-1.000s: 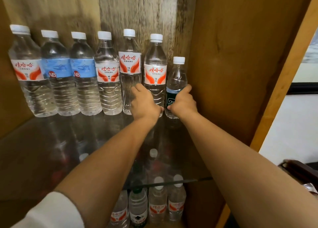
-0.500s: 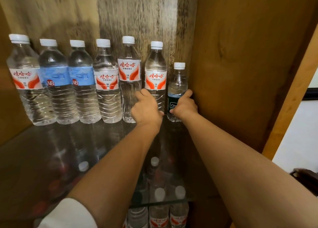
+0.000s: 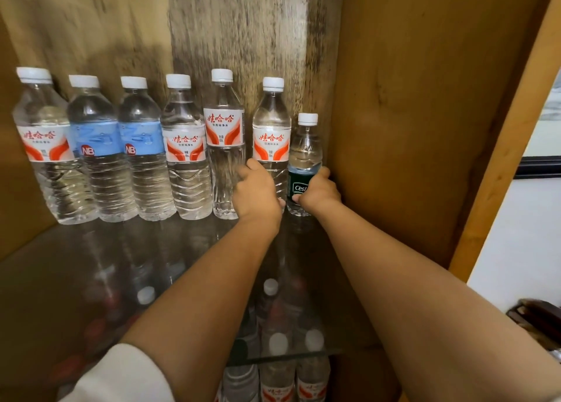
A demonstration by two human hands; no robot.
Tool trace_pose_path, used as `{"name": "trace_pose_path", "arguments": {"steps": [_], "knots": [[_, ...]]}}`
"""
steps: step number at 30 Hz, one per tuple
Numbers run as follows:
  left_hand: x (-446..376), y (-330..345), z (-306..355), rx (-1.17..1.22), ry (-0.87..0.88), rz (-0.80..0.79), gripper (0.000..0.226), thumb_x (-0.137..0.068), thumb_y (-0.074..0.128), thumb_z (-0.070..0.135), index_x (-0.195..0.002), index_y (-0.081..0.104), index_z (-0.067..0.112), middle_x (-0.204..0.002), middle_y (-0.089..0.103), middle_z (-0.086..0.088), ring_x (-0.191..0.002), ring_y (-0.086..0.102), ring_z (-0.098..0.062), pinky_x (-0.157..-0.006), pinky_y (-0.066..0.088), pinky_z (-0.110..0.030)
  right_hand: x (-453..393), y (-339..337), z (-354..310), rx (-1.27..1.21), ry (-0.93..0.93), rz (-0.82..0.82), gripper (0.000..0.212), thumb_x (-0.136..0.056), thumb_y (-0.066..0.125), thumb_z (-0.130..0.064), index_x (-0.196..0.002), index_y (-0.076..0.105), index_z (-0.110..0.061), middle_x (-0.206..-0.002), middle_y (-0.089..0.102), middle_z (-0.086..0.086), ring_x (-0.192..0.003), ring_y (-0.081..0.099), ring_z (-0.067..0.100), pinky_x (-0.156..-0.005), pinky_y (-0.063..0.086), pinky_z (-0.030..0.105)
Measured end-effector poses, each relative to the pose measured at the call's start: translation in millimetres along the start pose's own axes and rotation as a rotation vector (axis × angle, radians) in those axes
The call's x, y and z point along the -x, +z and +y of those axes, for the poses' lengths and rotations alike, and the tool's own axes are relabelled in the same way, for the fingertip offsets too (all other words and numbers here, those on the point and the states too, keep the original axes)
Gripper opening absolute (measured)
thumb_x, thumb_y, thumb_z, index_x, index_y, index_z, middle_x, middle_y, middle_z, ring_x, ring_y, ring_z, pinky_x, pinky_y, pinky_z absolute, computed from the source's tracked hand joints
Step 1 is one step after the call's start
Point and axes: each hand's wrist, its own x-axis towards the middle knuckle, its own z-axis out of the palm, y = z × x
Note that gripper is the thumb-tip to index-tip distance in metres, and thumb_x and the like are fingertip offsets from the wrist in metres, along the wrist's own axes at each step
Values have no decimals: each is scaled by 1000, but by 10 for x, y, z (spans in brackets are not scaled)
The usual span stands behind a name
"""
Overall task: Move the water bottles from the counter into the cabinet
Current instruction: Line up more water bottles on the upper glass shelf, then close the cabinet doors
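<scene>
Several water bottles stand in a row at the back of a glass shelf (image 3: 69,280) inside a wooden cabinet. My left hand (image 3: 256,192) grips the lower body of a tall bottle with a red and white label (image 3: 271,134), second from the right. My right hand (image 3: 318,190) holds a small bottle with a dark green label (image 3: 305,149) at the row's right end, close to the cabinet's side wall (image 3: 409,113). Both bottles stand upright on the shelf. To the left stand other red-label bottles (image 3: 224,122) and two blue-label bottles (image 3: 94,140).
Below the glass shelf, more bottles (image 3: 277,371) stand on a lower level. The cabinet's front frame (image 3: 501,164) rises on the right, with a white surface (image 3: 522,234) and a dark object (image 3: 537,319) beyond it. The front of the glass shelf holds no bottles.
Both hands stay on the same two bottles. The row has slid a little lower in view as the camera shifted; the bottles have hardly moved on the shelf.
</scene>
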Motion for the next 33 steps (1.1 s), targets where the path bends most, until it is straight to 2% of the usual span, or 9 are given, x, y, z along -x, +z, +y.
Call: {"name": "trace_pose_path", "arguments": {"steps": [5,8,13,17,20,23,25,27,33], "knots": [[-3,-98,38,214,-76,-181,84,-78,70,11,-141,15,3,-142,21,-16,-120,45,-37,-90,42,-35,15,4,-57,-18,82,-84,82,-85,63,-11,-143,6,-5,-142,35,19,-128,41,35,-97,40,38],[16,-179,-43,348,-80,-304,93,-80,69,12,-147,4,8,-149,13,-15,-131,34,-34,-99,37,-34,95,11,-122,-59,80,-122,84,-88,57,-10,-145,-3,0,-150,17,26,-137,24,40,-109,26,43],[76,-237,-259,464,-29,-412,71,-77,66,5,-139,32,12,-146,32,-15,-130,38,-33,-106,39,-40,301,-30,-171,-62,79,-193,98,-85,63,-16,-145,-15,-10,-151,20,19,-136,30,35,-107,32,42],[248,-362,-376,581,69,-528,35,-79,65,-1,-105,53,18,-112,59,-10,-105,57,-25,-98,45,-45,657,-123,-142,-105,-90,-248,81,-80,68,-16,-144,18,-10,-136,42,9,-125,43,29,-104,39,41],[482,-583,-483,545,128,-560,28,-83,62,2,-108,56,12,-95,66,-6,-73,61,-14,-69,52,-31,1057,-240,-120,-107,-250,-270,56,-83,63,-11,-135,40,-11,-118,53,3,-109,52,20,-93,43,32],[953,-932,-640,512,204,-435,21,-85,61,7,-103,62,18,-73,66,5,-45,56,-2,-52,46,-17,1489,-340,25,-162,-404,-262,35,-85,62,-7,-119,56,-14,-104,60,2,-98,57,14,-83,44,21],[1374,-1153,-767,475,257,-287,18,-86,61,12,-98,64,25,-69,67,9,-51,57,-2,-56,47,-15,1804,-406,172,-239,-526,-246,25,-84,60,-1,-105,62,-15,-86,63,-5,-82,58,5,-76,45,12],[1854,-1335,-897,484,244,-190,19,-88,59,12,-93,65,30,-67,67,9,-61,60,-2,-60,47,-13,2153,-450,326,-333,-593,-289,23,-84,59,2,-96,64,-17,-78,63,-5,-71,60,6,-70,48,14],[3218,-1382,-1220,543,13,-34,29,-91,53,6,-91,67,32,-60,63,11,-49,51,-3,-50,40,-15,3125,-299,794,-458,-634,-504,31,-84,62,-3,-82,64,-33,-72,63,-12,-63,58,3,-60,50,20]]}}
